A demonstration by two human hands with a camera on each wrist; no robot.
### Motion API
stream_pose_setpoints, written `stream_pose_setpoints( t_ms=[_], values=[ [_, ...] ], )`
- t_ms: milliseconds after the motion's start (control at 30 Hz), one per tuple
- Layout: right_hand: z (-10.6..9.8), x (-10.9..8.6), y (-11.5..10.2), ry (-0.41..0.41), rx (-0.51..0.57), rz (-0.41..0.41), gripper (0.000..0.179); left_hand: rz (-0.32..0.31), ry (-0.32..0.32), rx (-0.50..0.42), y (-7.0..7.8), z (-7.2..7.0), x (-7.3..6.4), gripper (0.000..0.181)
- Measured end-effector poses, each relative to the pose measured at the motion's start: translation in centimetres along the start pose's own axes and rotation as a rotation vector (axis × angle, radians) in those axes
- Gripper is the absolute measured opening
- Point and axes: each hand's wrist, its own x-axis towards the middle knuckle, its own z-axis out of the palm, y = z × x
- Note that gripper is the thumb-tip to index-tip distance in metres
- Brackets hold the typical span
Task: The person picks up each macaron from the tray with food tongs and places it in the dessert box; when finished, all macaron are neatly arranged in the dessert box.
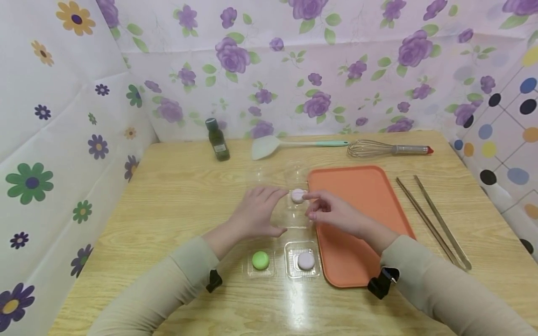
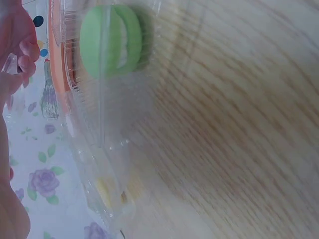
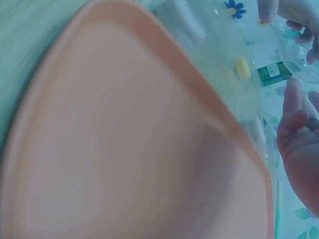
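Between my hands is a clear plastic box (image 1: 299, 219), its edge overlapping a pale macaron (image 1: 298, 195) behind it. My left hand (image 1: 259, 212) spans its left side, fingers at the far corner and thumb at the near one. At its right side, my right hand (image 1: 338, 213) has the index finger stretched along the far edge and the thumb lower down. Nearer my body, a green macaron (image 1: 260, 260) and a pale purple macaron (image 1: 306, 261) sit in clear trays. A yellow macaron (image 3: 242, 67) shows in the right wrist view; the left hand hides it from the head view.
An orange tray (image 1: 357, 186) lies under the right forearm, with metal tongs (image 1: 433, 219) to its right. Along the back are a dark bottle (image 1: 217, 142), a spatula (image 1: 269, 147) and a whisk (image 1: 386, 149). Open clear lids (image 1: 296, 171) stand beyond the hands. Patterned curtains enclose the table.
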Motion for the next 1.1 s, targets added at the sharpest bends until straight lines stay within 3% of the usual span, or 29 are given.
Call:
stream_pose_setpoints(
  t_ms=[100, 333, 467, 600, 933, 1100],
  values=[
    [0.0, -0.1, -0.4, -0.033, 0.047, 0.047, 0.045, 0.025, 0.026, 0.016, -0.1, 0.0, 0.0, 0.093],
    [0.1, -0.1, -0.6, -0.172, 0.427, 0.171, 0.059, 0.11, 0.116, 0.063, -0.3, 0.4, -0.3, 0.09],
    [0.4, 0.2, -0.5, -0.212, 0.534, 0.255, 0.07, 0.144, 0.158, 0.068, -0.3, 0.6, -0.4, 0.088],
    [0.7, 0.4, -0.5, -0.233, 0.639, 0.275, 0.063, 0.163, 0.179, 0.068, -0.3, 0.7, -0.4, 0.087],
    [0.9, 0.5, -0.4, -0.238, 0.69, 0.282, 0.062, 0.198, 0.198, 0.07, -0.1, 0.8, -0.3, 0.087],
    [1.0, 0.4, 0.1, -0.287, 0.716, 0.288, 0.059, 0.229, 0.215, 0.075, -0.1, 1.0, -0.3, 0.086]
  ],
)
